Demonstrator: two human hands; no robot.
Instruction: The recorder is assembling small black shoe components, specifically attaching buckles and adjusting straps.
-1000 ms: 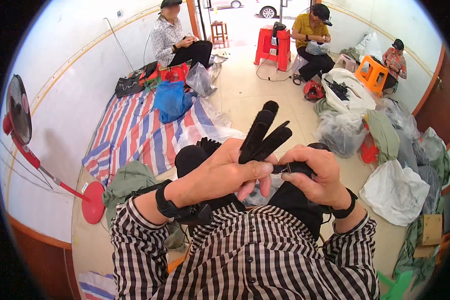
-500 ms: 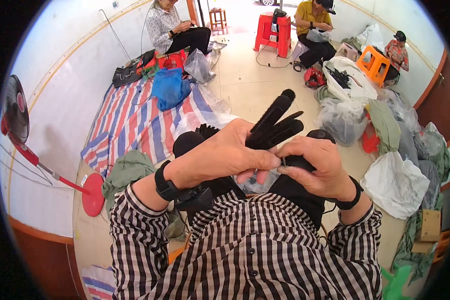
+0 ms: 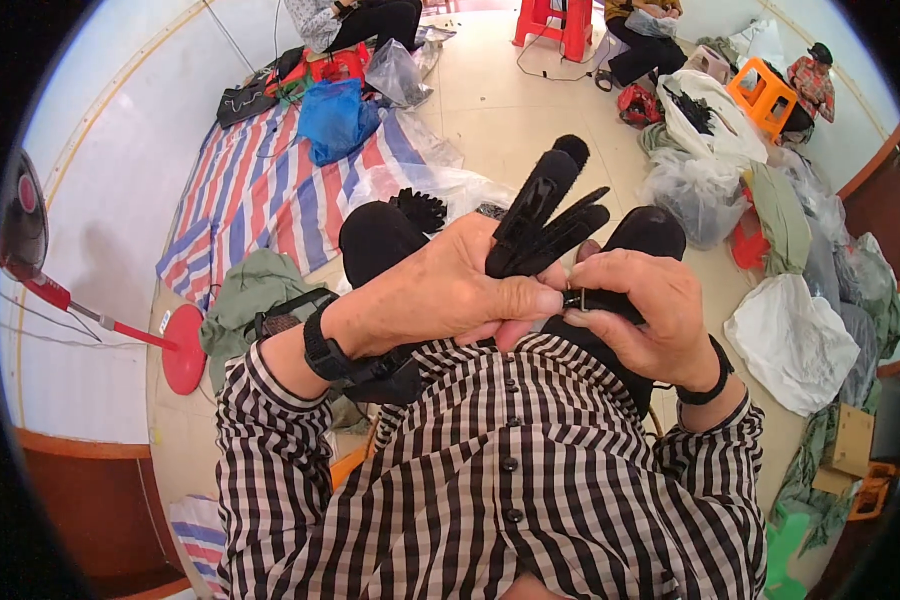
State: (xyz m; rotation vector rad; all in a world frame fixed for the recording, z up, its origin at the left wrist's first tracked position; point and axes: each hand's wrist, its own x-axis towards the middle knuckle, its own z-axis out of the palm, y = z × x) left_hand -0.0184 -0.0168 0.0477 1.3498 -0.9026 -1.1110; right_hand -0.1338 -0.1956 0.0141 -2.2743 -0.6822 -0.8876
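Observation:
My left hand [image 3: 445, 290] is closed around several black fuzzy straps [image 3: 545, 215], whose rounded ends fan up and to the right above the fist. Its thumb and fingers also pinch a short black strap end [image 3: 571, 299] in front of me. From the other side, my right hand [image 3: 645, 295] grips a small metal piece [image 3: 583, 298] at that strap end between thumb and forefinger. The two hands almost touch above my lap. What lies inside each grip is partly hidden by the fingers.
Near my left knee rests a bundle of black strips [image 3: 420, 210]. A striped sheet [image 3: 260, 200] with a blue bag [image 3: 335, 120] covers the left floor. Plastic bags [image 3: 695, 195] and a white sack [image 3: 790, 345] lie right. A fan [image 3: 180, 350] stands left; co-workers sit farther back.
The view has tipped downward. The straps have turned a little in my left hand, and the metal piece between the hands shows more clearly. Both hands keep their grip.

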